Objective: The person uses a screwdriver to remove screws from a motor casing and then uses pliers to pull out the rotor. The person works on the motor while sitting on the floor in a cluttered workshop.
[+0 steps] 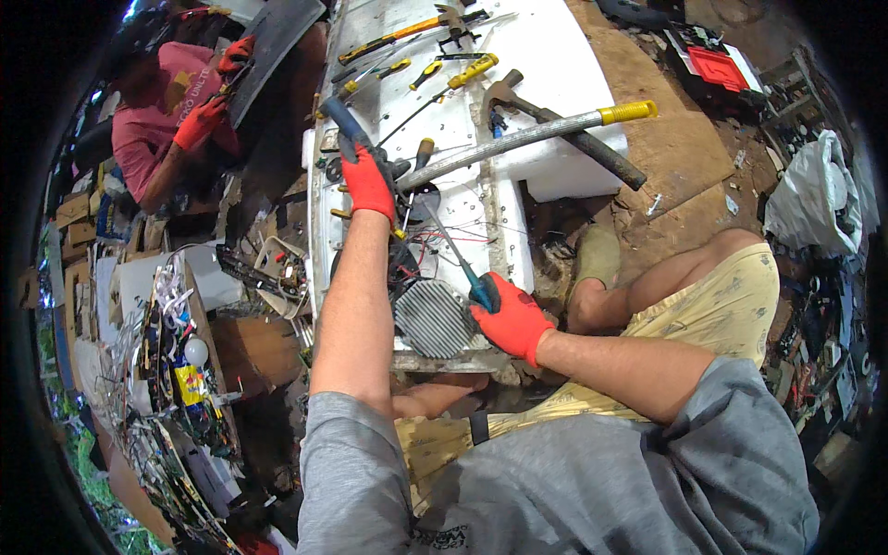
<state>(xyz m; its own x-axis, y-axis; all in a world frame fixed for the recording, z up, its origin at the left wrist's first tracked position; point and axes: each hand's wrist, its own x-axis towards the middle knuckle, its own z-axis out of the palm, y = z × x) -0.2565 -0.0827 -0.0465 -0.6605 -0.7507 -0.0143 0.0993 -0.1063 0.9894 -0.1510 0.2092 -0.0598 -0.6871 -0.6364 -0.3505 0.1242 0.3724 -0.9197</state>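
My left hand [368,183], in a red glove, is closed around a dark part with a blue-grey cylinder [342,120] sticking out beyond the fingers. A silver tube with a yellow end [546,132] reaches from beside that hand toward the right; whether it joins the dark part, I cannot tell. In my right hand [511,319], also gloved in red, is a screwdriver with a teal handle [483,292]. Its shaft points up and left toward the dark part, where the tip is hard to make out. A grey finned metal piece [433,319] lies just left of my right hand, with thin red wires above it.
Several screwdrivers, a yellow-handled hammer [407,37] and a dark claw hammer [564,125] lie on the white worktop [546,55]. Scrap wires heap at left [190,370]. A person in red gloves [171,120] handles a dark panel [277,55]. A white sack [814,199] stands right.
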